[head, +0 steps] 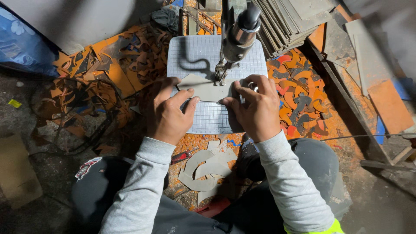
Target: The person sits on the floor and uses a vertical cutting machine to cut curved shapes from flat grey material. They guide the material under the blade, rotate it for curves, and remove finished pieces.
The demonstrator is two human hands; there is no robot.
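Head view: a seated worker's left hand (170, 112) and right hand (255, 108) press flat on a grey sheet piece (203, 89), fingers spread and gripping its edges to steady it on the gridded worktop (208, 56) beneath the cutting machine's blade (220, 73). Curved grey offcuts (203, 169) lie between the knees (orange scraps (299, 99) litter the floor beyond).

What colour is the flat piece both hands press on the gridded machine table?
Beige-grey, seen in the head view: the flat piece lies under the left hand and right hand.
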